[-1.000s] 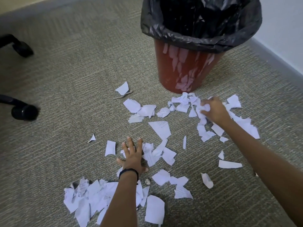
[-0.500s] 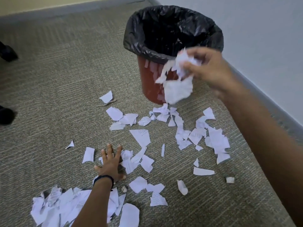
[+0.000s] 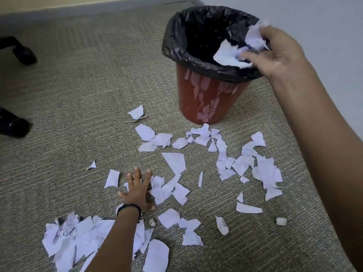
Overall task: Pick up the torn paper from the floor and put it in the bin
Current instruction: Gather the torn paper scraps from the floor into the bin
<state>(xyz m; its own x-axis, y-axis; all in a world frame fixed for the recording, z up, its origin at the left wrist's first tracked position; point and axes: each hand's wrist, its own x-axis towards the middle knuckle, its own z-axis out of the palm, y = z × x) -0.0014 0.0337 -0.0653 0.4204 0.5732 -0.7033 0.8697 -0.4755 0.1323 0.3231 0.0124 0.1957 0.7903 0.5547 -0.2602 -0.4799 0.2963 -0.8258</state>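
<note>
holding torn paper (image 3: 255, 39) in my curled right hand (image 3: 277, 52), bin (image 3: 208, 95) beneath it for the drop; left hand (image 3: 137, 191) flat, empty, bracing.

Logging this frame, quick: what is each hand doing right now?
Left hand: open, fingers spread, resting on the floor.
Right hand: holds crumpled paper over the bin.

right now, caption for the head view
Right hand holds torn paper over bag-lined red bin; left hand flat on carpet
</note>
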